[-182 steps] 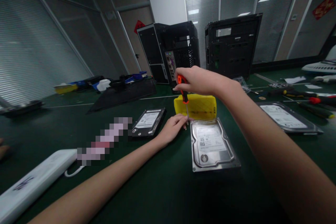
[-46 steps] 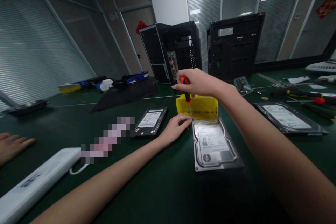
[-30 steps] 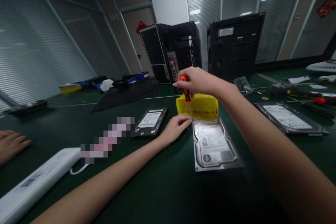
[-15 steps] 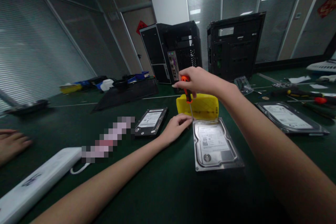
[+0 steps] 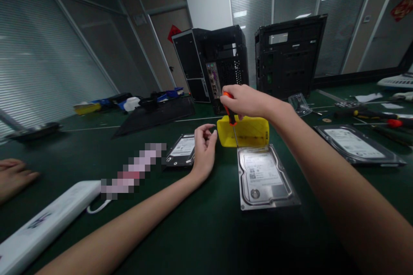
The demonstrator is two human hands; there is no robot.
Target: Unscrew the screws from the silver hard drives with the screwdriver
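Observation:
My right hand (image 5: 240, 101) is closed around the handle of an orange and black screwdriver (image 5: 230, 114). The screwdriver points down, its tip at the far left corner of a hard drive (image 5: 263, 176) that lies label-up on the table. Behind this drive stands a yellow plastic tray (image 5: 243, 131). To the left of the tray, my left hand (image 5: 204, 148) is raised slightly, its fingers loosely curled and the thumb apart from them, with nothing visible between. It partly covers a second hard drive (image 5: 181, 148).
A third hard drive (image 5: 353, 144) lies at right, with tools near it. Two black computer cases (image 5: 226, 60) (image 5: 290, 58) stand at the back. A white box-shaped object (image 5: 48, 219) is front left. Another person's hand (image 5: 17, 178) rests at the left edge.
My left hand has pulled away from the drive's corner, moving left and up with its thumb and fingers parting. My right hand has barely shifted, and the screwdriver tip stays at the corner.

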